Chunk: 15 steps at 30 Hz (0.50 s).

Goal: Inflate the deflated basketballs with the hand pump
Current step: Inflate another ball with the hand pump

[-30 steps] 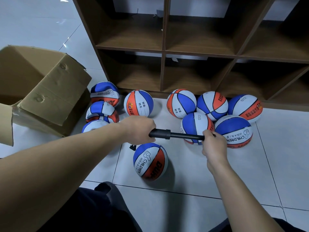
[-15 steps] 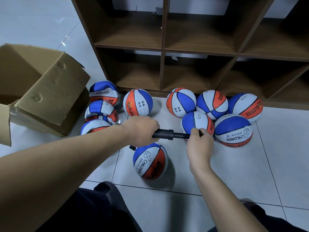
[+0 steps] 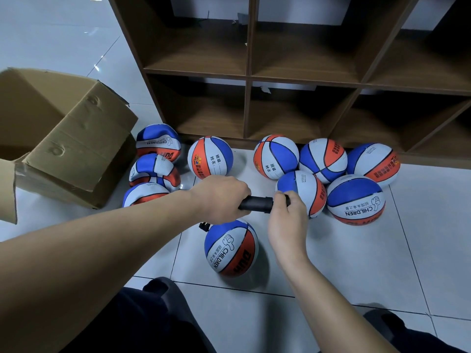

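The left hand (image 3: 219, 198) holds the black pump (image 3: 256, 203) tight, and the right hand (image 3: 285, 215) squeezes its handle, pushed all the way in. The ball being filled (image 3: 230, 248) sits at 6 o'clock from the pump and looks round. Three flat balls (image 3: 153, 171) wait at 9 o'clock.

Bare forearms (image 3: 107, 250) — dark trousers (image 3: 142, 319)
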{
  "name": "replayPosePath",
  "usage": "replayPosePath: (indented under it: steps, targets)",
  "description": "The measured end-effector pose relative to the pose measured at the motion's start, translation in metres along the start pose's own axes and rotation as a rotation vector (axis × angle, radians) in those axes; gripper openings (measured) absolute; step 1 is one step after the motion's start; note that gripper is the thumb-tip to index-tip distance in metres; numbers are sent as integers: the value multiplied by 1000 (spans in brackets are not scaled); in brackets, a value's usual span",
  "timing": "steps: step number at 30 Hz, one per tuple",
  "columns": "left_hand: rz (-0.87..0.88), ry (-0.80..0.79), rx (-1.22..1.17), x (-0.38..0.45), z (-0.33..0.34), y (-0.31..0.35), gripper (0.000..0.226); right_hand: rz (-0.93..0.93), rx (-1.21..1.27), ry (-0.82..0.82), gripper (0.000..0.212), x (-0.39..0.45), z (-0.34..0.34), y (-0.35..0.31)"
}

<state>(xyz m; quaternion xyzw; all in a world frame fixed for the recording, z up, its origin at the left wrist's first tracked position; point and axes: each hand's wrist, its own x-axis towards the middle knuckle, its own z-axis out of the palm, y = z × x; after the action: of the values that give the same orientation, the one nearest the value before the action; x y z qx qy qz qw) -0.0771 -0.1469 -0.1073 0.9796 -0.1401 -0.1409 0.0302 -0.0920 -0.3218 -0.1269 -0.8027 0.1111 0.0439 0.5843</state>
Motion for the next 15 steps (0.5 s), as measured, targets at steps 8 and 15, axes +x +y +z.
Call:
replayPosePath:
  steps: [8,15]
  targets:
    - [-25,2,-50,0,-2,-2,29,89,12,-86,35,22,-18,1]
    - [-112,-55,-48,-4,-7,-19,31,178,118,129,34,59,-67,0]
